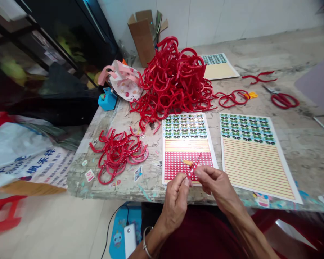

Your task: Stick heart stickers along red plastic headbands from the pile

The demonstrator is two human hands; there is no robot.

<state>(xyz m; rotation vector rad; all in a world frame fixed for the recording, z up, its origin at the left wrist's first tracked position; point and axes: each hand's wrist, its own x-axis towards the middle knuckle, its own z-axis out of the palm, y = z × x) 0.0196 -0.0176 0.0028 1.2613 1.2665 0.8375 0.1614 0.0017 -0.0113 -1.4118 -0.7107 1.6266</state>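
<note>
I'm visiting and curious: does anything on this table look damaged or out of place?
The worn, grey-brown tabletop looks odd: it is scuffed and blotched with blue-green marks. A small pink-and-white sticker near its front left corner also seems stray.

Bright indoor light, white glare on middle sheet (187,145), blurred, stretched edges

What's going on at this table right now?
Two bare hands, left and right, pinch a narrow red strip over the near edge of a printed sheet. A second sheet lies to the right. A small pile of red bands sits to the left, a much bigger pile behind, and red-handled scissors lie at the far right.
</note>
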